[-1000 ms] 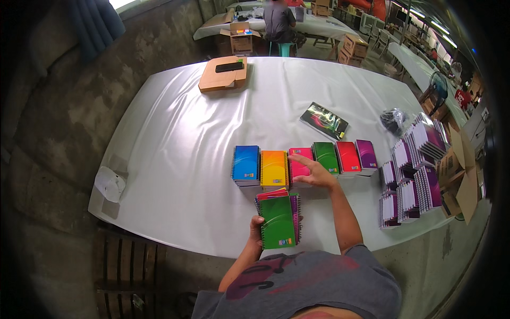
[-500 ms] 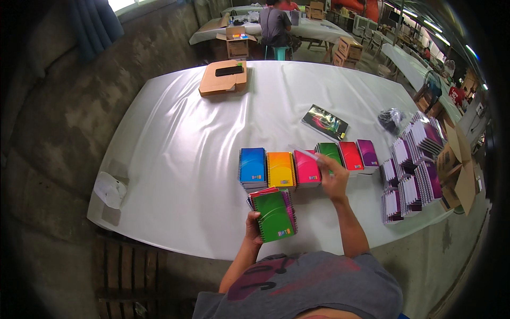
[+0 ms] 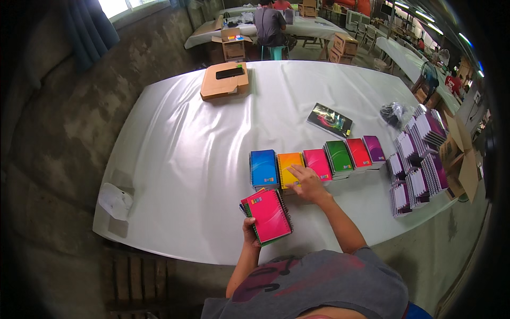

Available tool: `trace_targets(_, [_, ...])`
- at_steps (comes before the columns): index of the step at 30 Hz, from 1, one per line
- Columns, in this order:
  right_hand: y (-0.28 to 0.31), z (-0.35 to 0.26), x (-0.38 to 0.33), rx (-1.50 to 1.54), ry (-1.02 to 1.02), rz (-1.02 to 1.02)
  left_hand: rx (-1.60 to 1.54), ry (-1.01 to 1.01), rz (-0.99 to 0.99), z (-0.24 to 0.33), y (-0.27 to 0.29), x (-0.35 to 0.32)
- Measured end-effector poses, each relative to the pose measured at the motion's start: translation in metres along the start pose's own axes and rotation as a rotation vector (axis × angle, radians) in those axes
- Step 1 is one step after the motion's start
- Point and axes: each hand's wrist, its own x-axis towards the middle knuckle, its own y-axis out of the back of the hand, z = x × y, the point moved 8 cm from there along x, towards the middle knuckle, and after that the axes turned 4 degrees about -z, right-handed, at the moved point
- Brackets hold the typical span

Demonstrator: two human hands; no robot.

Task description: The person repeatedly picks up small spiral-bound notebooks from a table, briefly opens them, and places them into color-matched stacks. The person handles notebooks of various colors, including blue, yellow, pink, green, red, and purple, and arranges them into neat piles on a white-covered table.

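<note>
The left hand grips a small stack of spiral notebooks, pink on top, near the table edge. The right hand, fingers spread, rests on the orange pile, steadying it.

A cardboard box bearing a black phone sits far off.

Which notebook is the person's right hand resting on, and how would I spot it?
Find the big white table, then the row of coloured spiral notebooks along its near edge. The right hand rests on the orange notebook, second from the left. It lies between the blue notebook and a pink notebook, the only orange cover there.
</note>
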Motion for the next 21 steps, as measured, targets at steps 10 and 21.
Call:
trace_targets(10, [0.032,-0.009,-0.031,-0.089,0.068,0.174,0.017,0.037,0.003,0.003,0.011,-0.005])
trace_targets(21, [0.052,-0.097,-0.100,0.202,0.455,-0.195,0.113,0.061,-0.115,-0.062,0.010,0.024])
